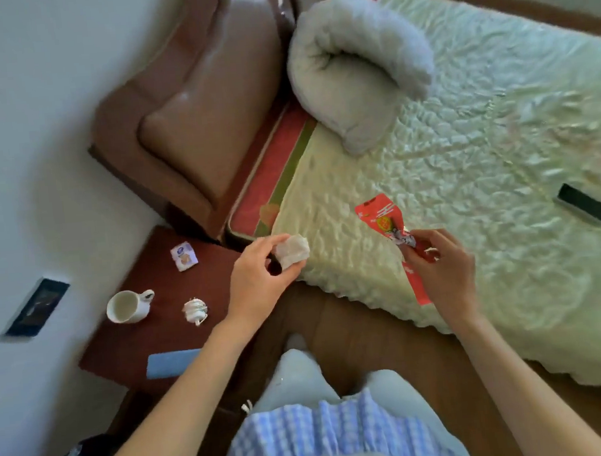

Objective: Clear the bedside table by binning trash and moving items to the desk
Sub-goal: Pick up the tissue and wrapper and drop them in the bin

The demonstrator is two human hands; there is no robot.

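Holding: trash in both my hands, beside the bed (466,147)
Bedside table (163,334): mug (128,307), blue cloth (173,363), coiled cable (195,310), small packet (183,256) lie on it
Right hand (441,270): fingers curled, gripping red wrapper (381,217)
Left hand (259,275): thumb and fingertips pinching crumpled tissue (292,250)

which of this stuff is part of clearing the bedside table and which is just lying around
Part of the job:
- crumpled tissue, held in the left hand
- red wrapper, held in the right hand
- white mug
- small packet
- bundled white cable
- blue cloth
- bedside table

Just lying about:
- phone on the bed
- grey pillow
- brown headboard
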